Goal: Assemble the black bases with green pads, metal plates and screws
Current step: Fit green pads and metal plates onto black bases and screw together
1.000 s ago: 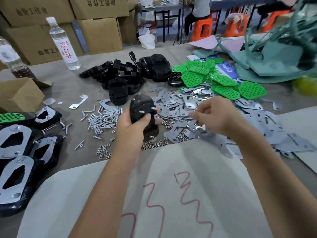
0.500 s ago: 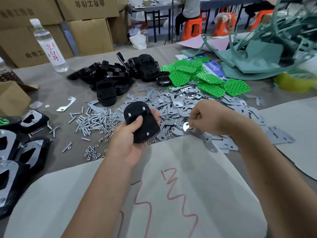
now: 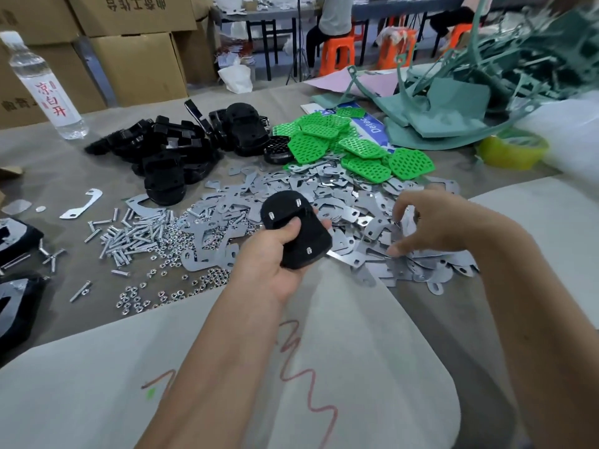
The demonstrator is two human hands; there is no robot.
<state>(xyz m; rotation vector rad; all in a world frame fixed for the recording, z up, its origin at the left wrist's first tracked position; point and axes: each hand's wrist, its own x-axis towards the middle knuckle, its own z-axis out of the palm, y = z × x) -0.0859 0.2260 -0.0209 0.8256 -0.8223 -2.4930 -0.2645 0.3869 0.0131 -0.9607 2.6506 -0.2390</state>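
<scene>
Gripping a black base [image 3: 296, 233] above the near edge of the table, the left hand [image 3: 270, 259] curls its fingers under the part while the thumb presses on top; three screw ends stick up through the base (two near its far edge, one near its close corner). The right hand [image 3: 434, 225] is just to the right, fingers spread and bent downward, fingertips touching the heap of metal plates [image 3: 356, 205]; whether it actually pinches a plate cannot be told from this view. The plates spread across the middle of the table [image 3: 55, 166], reaching under both hands. Behind them lies a pile of green pads [image 3: 353, 147], and to the left of those a pile of more black bases [image 3: 175, 147]. Loose screws [image 3: 136, 234] and small nuts [image 3: 146, 296] are scattered left of the held base. A water bottle [image 3: 45, 89] stands upright at the far left, in front of cardboard boxes [image 3: 139, 59]. White sheets with red scribbles [image 3: 308, 377] lie under the forearms
</scene>
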